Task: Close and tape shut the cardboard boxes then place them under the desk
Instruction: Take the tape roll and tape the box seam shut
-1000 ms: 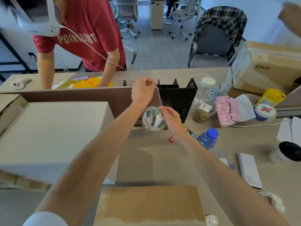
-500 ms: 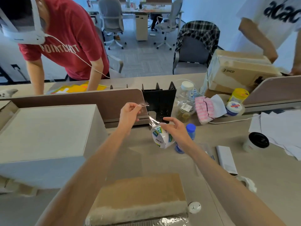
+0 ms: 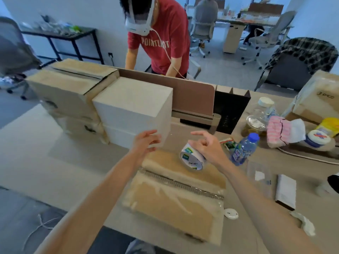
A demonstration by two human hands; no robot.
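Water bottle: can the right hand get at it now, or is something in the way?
Probably yes. The bottle stands just right of the right hand, with nothing tall between them. But that hand holds the tape roll, so its grip is taken until the roll is put down.

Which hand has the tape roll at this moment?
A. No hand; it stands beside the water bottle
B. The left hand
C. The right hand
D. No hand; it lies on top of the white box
C: the right hand grips the tape roll over the far end of the brown cardboard box, while the left hand is apart from it, near the white box.
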